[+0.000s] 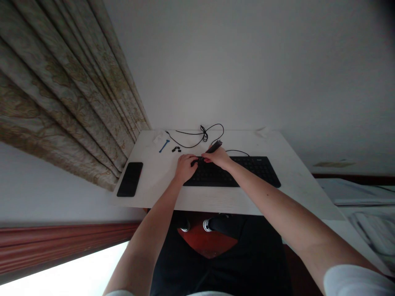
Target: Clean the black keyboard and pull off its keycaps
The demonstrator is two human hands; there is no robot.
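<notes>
- A pale wall point(216, 74), smooth and matt, is seen at the far side; its far right corner is darkened.
- On the left, a curtain point(70, 82) of beige cloth is hung in deep folds, with a brownish leaf-like pattern; it is cut off by the left and upper borders.
- A white table point(160, 193) with faint grain is set against the wall.
- On its middle, a black keyboard point(216, 176) is laid, flat and oblong; its far left part is covered by the hands, and a portion farther right is crossed by the right forearm.
- The left hand point(185, 166) is placed at the keyboard's far left corner, with fingers bent over it; whether the corner is gripped cannot be told.
- By the right hand point(219, 158), fingers closed, a black brush-like tool point(214, 146) is held aslant over the keyboard's far edge; its lower end is hard to make out.
- A dark, glossy phone point(130, 179) is laid near the left table edge.
- A thin black cable point(204, 134) is looped and knotted at the far side.
- Left of it, a slim blue tool point(164, 146), widened at one end, is seen.
- Small black pieces point(179, 151) are gathered between the blue tool and the left hand; their details are too small to be read.
</notes>
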